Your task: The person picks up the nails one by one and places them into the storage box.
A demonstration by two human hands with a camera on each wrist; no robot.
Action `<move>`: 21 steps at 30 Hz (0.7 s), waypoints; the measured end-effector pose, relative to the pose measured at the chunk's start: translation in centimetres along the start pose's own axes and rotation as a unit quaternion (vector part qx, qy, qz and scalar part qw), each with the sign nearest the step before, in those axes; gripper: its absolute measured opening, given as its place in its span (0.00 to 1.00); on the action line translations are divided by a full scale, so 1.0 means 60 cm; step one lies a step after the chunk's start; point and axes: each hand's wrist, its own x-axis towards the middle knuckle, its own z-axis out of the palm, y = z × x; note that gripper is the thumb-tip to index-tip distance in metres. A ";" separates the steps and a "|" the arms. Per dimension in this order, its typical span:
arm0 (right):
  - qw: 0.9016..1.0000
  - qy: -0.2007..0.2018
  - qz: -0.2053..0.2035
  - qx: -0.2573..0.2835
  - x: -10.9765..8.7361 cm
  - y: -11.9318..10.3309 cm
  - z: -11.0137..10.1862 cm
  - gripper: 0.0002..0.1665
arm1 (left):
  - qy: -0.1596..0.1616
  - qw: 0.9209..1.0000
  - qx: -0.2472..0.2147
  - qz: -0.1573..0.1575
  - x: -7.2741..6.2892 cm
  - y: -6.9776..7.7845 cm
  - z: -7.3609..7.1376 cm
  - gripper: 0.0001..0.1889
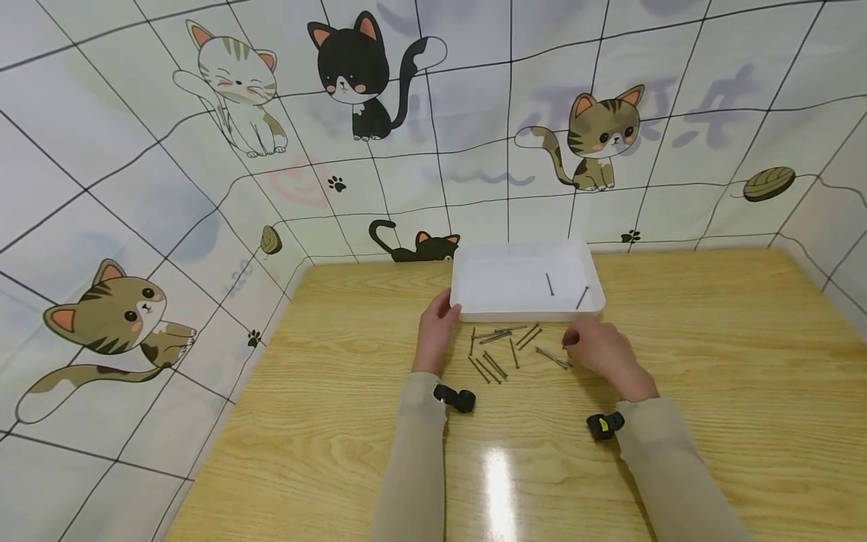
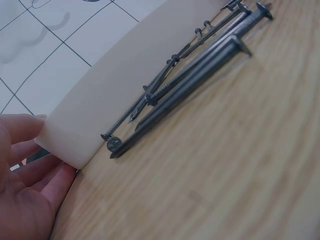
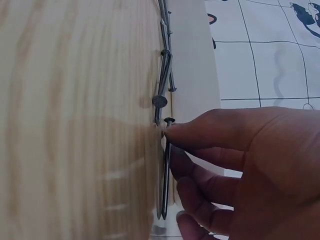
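Note:
A shallow white tray (image 1: 521, 316) stands at the back of the wooden table, with two nails (image 1: 550, 284) inside toward its right. My left hand (image 1: 436, 331) grips the tray's front left corner; in the left wrist view the thumb lies on the rim and the other fingers reach beneath. Just in front of the tray's right side, my right hand (image 1: 603, 350) pinches a nail (image 3: 166, 175) between thumb and fingers, its head showing beyond the thumb. Several dark metal nails (image 1: 496, 365) lie scattered on the table between my hands, some crossing one another.
The wood-grain table (image 1: 325, 421) reaches out on both sides of the tray. Behind and to the left hangs a white gridded sheet (image 1: 474, 188) with cartoon cats, close to the tray's back edge.

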 end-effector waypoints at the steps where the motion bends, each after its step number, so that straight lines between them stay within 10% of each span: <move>1: 1.000 -0.005 0.006 -0.002 -0.001 0.000 -0.002 0.11 | -0.001 1.000 0.000 -0.001 0.000 0.000 0.000 0.23; 21: 0.999 -0.039 0.016 -0.007 -0.007 -0.002 -0.009 0.08 | 0.003 1.000 0.005 -0.006 -0.001 0.002 -0.001 0.23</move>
